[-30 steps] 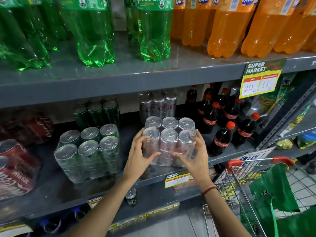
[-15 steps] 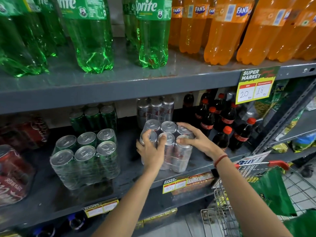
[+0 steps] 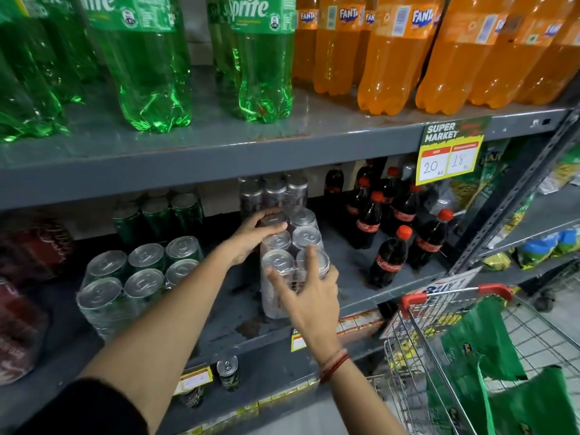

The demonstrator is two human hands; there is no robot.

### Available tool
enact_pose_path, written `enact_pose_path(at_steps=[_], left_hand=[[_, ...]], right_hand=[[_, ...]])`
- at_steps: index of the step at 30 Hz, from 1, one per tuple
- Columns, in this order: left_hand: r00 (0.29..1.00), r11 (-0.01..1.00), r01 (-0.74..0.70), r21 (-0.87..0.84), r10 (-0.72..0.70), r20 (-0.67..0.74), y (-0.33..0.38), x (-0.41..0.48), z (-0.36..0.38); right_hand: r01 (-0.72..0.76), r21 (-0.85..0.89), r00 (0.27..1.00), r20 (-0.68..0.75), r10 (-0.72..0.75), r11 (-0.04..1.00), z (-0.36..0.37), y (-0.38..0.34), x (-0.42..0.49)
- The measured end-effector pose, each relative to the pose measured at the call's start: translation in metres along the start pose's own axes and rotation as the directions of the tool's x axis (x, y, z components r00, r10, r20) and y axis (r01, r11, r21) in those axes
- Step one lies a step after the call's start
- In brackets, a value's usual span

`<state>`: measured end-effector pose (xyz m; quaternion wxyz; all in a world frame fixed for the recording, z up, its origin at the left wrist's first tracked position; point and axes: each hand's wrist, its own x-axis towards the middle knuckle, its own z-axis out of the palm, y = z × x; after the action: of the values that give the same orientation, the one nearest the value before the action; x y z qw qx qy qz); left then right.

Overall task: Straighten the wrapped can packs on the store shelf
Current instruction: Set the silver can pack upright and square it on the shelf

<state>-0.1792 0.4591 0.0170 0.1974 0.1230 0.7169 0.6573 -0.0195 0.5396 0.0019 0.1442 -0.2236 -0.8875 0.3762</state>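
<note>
A clear-wrapped pack of silver cans [image 3: 293,246] stands on the middle grey shelf [image 3: 361,296], its long side running front to back. My left hand [image 3: 251,235] lies over the pack's far left cans. My right hand [image 3: 309,296] presses against the pack's near end, fingers spread on the front cans. Behind it sits a second silver can pack [image 3: 271,194]. To the left is a wrapped pack of green cans [image 3: 138,277], with another green pack [image 3: 157,215] behind.
Red can packs [image 3: 22,309] fill the shelf's left end. Small cola bottles [image 3: 392,227] stand right of the silver pack. Big green and orange soda bottles [image 3: 392,58] line the shelf above. A wire trolley [image 3: 455,340] with green bags stands at lower right.
The silver pack has been turned from crosswise to lengthwise and pushed deeper. My left hand moved to its far side, my right hand came round to its near end.
</note>
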Motion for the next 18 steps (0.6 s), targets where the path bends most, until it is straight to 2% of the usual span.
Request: enact_pose_path(at_steps=[2, 3, 4, 6, 8, 10, 14, 16, 18], left_hand=[[0.97, 0.996, -0.08, -0.041, 0.068, -0.235, -0.001, -0.015, 0.009], [0.916, 0.991, -0.108, -0.073, 0.071, -0.395, -0.004, -0.025, 0.015], [0.851, 0.987, -0.124, -0.104, 0.052, -0.523, -0.007, -0.038, 0.023], [0.768, 0.989, -0.122, -0.086, 0.039, -0.64, -0.015, -0.071, 0.048], [0.765, 0.993, -0.097, -0.064, 0.033, -0.643, -0.024, -0.106, 0.08], [0.787, 0.994, -0.066, -0.083, 0.0, -0.617, -0.033, -0.127, 0.113], [0.824, 0.999, -0.024, -0.034, 0.0, -0.566, -0.045, -0.123, 0.146], [0.82, 1.0, 0.011, -0.005, -0.012, -0.573, -0.045, -0.112, 0.15], [0.815, 0.999, 0.051, 0.012, -0.035, -0.578, -0.042, -0.106, 0.153]], right_hand=[[0.006, -0.002, 1.0, -0.023, -0.006, 1.0, -0.018, -0.001, 0.009], [0.024, 0.033, 0.998, -0.06, -0.022, 0.999, -0.028, -0.002, 0.018], [0.051, 0.112, 0.995, -0.086, -0.042, 0.992, -0.037, -0.003, 0.031], [0.108, 0.307, 0.994, -0.065, -0.093, 0.946, -0.05, -0.007, 0.065], [0.169, 0.323, 0.981, 0.038, -0.192, 0.931, -0.054, -0.011, 0.103], [0.222, 0.265, 0.936, 0.21, -0.281, 0.938, -0.051, -0.015, 0.133], [0.241, 0.163, 0.759, 0.582, -0.291, 0.957, -0.039, -0.017, 0.157], [0.277, 0.09, 0.717, 0.644, -0.269, 0.956, -0.037, -0.016, 0.162], [0.307, 0.074, 0.714, 0.641, -0.282, 0.949, -0.037, -0.013, 0.162]])
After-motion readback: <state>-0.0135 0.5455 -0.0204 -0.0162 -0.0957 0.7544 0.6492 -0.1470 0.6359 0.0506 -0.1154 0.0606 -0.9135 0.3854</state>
